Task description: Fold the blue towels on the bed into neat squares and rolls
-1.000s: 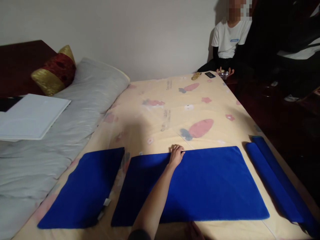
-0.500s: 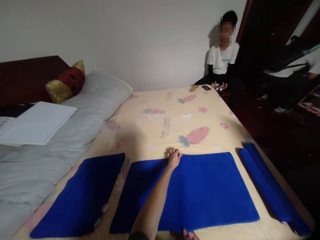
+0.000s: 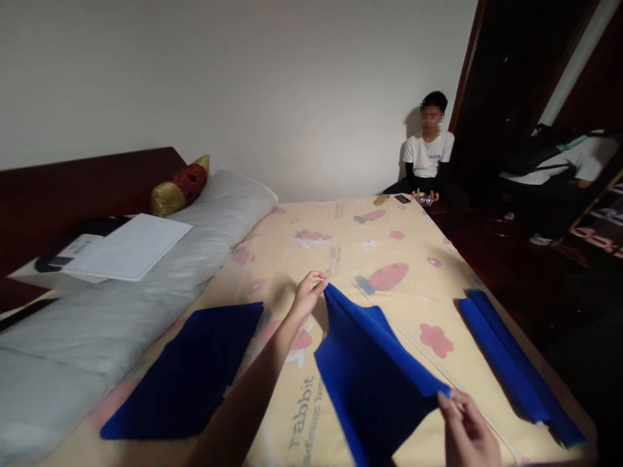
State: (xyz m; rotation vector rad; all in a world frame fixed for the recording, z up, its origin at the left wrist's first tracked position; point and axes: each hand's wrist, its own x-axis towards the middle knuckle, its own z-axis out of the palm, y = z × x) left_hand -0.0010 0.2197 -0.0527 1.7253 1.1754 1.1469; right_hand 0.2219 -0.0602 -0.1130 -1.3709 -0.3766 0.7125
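The left hand [image 3: 309, 293] pinches the far corner of the blue cloth [image 3: 374, 373], the right hand [image 3: 464, 431] the near corner; hold the span between them taut.

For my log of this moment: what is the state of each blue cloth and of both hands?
left hand: shut on a corner of the middle blue cloth
right hand: shut on another corner
middle blue cloth: held up, sagging between the hands
left blue cloth: lying flat
right blue cloth: folded or rolled into a long strip, lying down
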